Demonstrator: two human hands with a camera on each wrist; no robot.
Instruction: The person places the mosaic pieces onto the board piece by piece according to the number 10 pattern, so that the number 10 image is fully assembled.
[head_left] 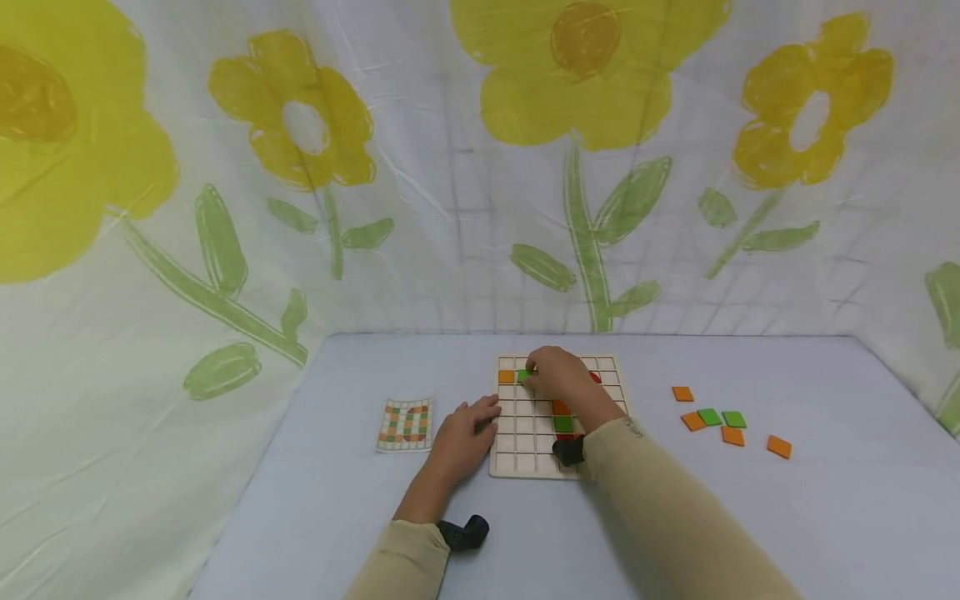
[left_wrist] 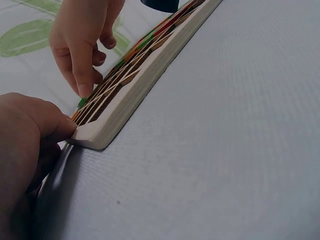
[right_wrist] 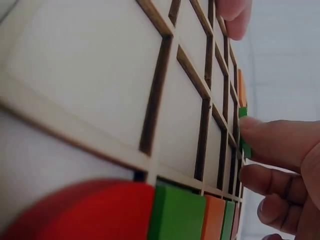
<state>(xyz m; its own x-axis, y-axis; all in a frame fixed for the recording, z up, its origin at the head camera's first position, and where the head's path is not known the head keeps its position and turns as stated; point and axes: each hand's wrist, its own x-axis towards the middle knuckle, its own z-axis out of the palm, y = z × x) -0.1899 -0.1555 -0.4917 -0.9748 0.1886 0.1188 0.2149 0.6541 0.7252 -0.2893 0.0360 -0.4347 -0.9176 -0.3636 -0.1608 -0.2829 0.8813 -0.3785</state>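
A wooden grid board (head_left: 516,463) lies on the table. My right hand (head_left: 561,379) reaches over its upper part and pinches a green square tile (right_wrist: 243,112) between thumb and fingers, at a cell beside an orange tile (head_left: 506,377) near the upper left. My left hand (head_left: 461,435) rests its fingertips on the board's left edge, fingers loosely bent. Farther along the board a column holds an orange tile (head_left: 561,407), a green tile (head_left: 563,424) and a red piece, partly hidden by the right wrist. A round red piece (head_left: 595,377) shows beyond the right hand.
Left of the board lies a printed pattern card (head_left: 406,425) with coloured squares. On the right, several loose orange tiles (head_left: 779,447) and green tiles (head_left: 734,419) are scattered. A flower-patterned curtain (head_left: 420,275) hangs behind the table (head_left: 337,392).
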